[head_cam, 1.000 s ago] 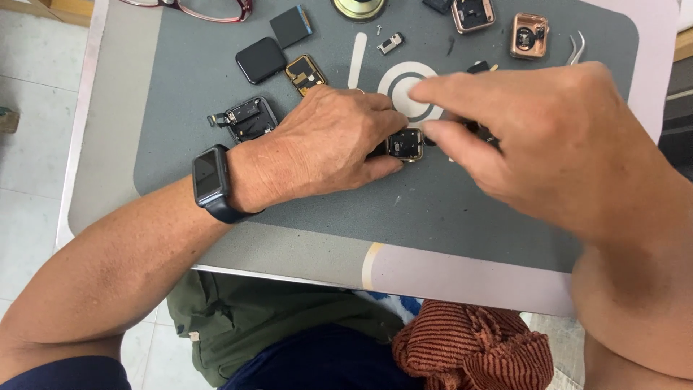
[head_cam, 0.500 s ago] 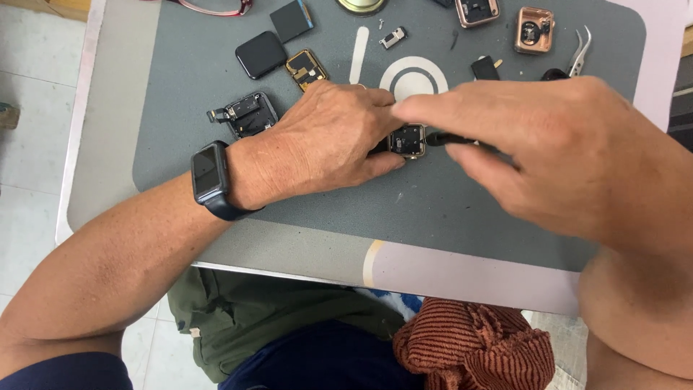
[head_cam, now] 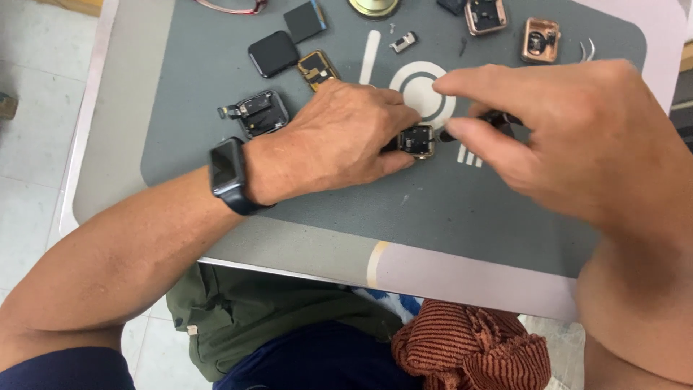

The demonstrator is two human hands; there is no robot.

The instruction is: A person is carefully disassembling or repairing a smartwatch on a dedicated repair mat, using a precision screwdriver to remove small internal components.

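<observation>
Pale bench (head_cam: 108, 180) with rounded edge is carrying a grey mat (head_cam: 469, 217). Light tiled floor (head_cam: 36, 108) is showing at nine o'clock. Wooden strip (head_cam: 76, 6) is lying at eleven o'clock. Even, soft light is falling throughout.

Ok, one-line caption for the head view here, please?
Left hand steadies an opened smartwatch case on a grey work mat while the right hand brings a dark tool to it.

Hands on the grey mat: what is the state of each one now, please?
Left hand: closed on the small watch case, pressing it to the mat.
Right hand: pinching a dark tool.
</observation>
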